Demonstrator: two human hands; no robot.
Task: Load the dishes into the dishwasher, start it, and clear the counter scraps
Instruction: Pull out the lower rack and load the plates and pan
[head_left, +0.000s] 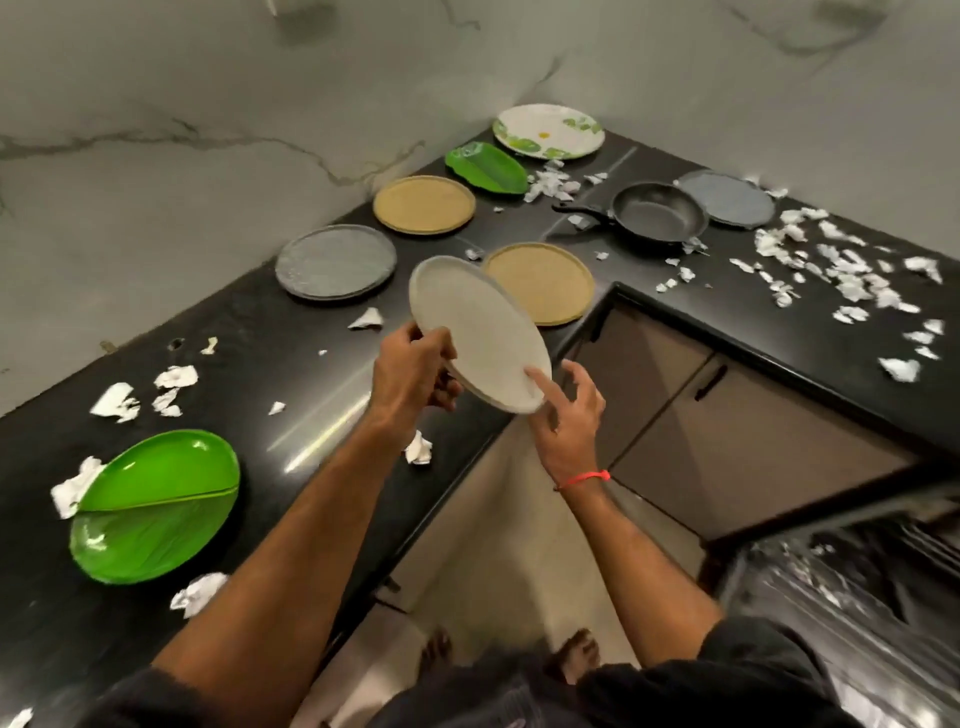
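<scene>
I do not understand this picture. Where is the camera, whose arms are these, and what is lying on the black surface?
There is no machine here. A person wears the camera on the head, so you look down along their own arms. The left hand grips the rim of a white plate, tilted above the counter edge. The right hand touches its lower rim with one finger; the other fingers are spread. On the black counter lie two tan plates, grey plates, two green leaf-shaped plates, a flowered plate, a black pan and many torn paper scraps.
</scene>
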